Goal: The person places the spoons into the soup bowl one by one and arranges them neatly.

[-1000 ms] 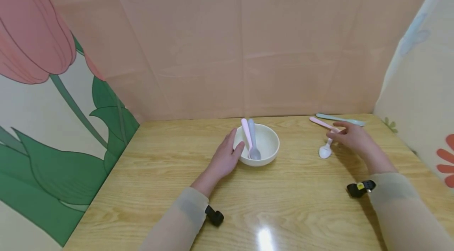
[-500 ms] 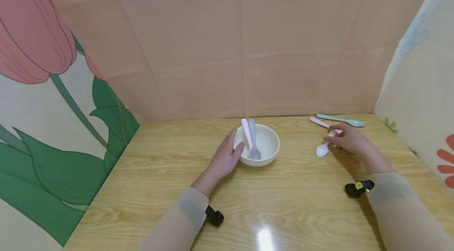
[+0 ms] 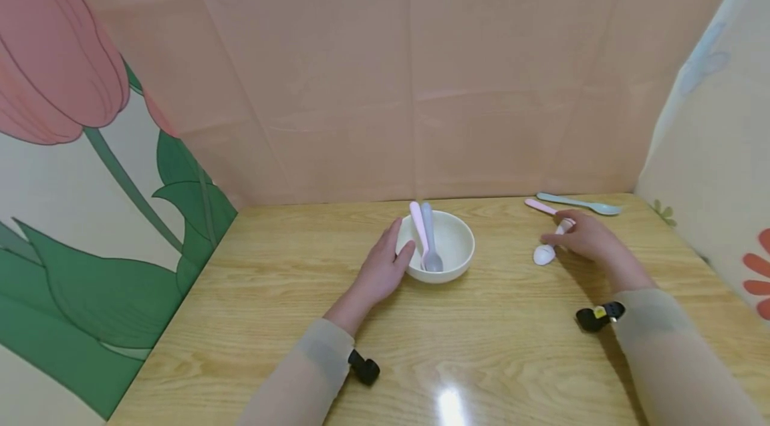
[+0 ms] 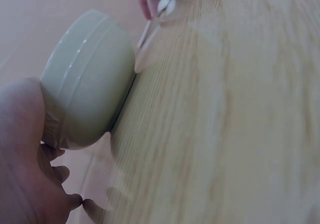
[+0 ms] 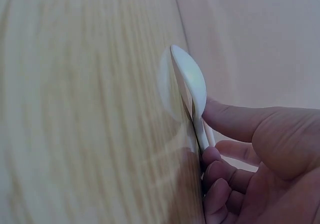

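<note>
In the head view, a white bowl (image 3: 455, 253) stands mid-table with a pink-handled utensil (image 3: 417, 220) and a grey-blue spoon (image 3: 434, 259) leaning in it. My left hand (image 3: 380, 267) rests against the bowl's left side, its thumb along the near wall and the fingers extended farther back. Toward the right, my right hand (image 3: 586, 237) pinches a white spoon (image 3: 544, 255) by its handle, between thumb and fingers. The right wrist view has this spoon (image 5: 191, 76) tilted close over the wood, its bowl end beyond the thumb.
Beyond the right hand lie a pink utensil (image 3: 539, 206), its far end hidden by the hand, and a pale blue-green spoon (image 3: 579, 203) near the back edge. A pink cloth backdrop (image 3: 325, 78) rises behind the wooden table (image 3: 481, 352); patterned panels flank both sides.
My right hand has shifted slightly left and closed in on the white spoon, which has slid a little left and turned. The left hand and bowl have stayed in place.
</note>
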`<action>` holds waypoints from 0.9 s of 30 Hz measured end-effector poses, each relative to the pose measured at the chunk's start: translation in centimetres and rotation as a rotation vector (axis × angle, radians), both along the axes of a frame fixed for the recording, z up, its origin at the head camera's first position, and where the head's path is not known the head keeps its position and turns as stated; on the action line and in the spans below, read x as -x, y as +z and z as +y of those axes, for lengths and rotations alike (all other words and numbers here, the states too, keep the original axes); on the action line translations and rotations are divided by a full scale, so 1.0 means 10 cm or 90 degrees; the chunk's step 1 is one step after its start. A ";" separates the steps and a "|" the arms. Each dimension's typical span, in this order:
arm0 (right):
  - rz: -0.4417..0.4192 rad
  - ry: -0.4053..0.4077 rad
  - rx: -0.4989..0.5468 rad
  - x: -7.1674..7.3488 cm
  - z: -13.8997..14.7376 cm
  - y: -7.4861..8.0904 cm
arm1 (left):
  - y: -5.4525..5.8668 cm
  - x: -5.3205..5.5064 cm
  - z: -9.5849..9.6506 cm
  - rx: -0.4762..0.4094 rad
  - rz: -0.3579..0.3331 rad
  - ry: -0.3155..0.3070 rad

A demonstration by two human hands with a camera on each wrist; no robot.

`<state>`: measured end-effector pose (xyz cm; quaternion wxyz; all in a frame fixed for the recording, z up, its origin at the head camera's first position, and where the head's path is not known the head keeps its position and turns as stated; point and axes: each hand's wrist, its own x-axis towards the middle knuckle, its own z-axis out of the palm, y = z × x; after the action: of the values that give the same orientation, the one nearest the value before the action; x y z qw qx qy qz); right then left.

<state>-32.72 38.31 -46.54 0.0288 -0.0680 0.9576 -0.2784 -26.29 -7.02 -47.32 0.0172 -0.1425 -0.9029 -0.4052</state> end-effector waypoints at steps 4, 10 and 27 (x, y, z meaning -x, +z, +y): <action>-0.006 0.001 0.001 0.00 0.00 0.00 | -0.01 0.01 0.00 0.002 -0.003 -0.001; -0.015 -0.003 0.018 -0.01 -0.01 0.00 | -0.01 0.02 0.01 -0.003 -0.008 -0.004; -0.014 0.007 0.028 -0.01 -0.11 0.07 | 0.00 0.02 0.00 -0.011 -0.010 -0.005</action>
<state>-32.66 37.16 -45.86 0.0390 -0.0705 0.9505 -0.3000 -26.50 -7.01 -47.36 0.0095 -0.1425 -0.8990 -0.4141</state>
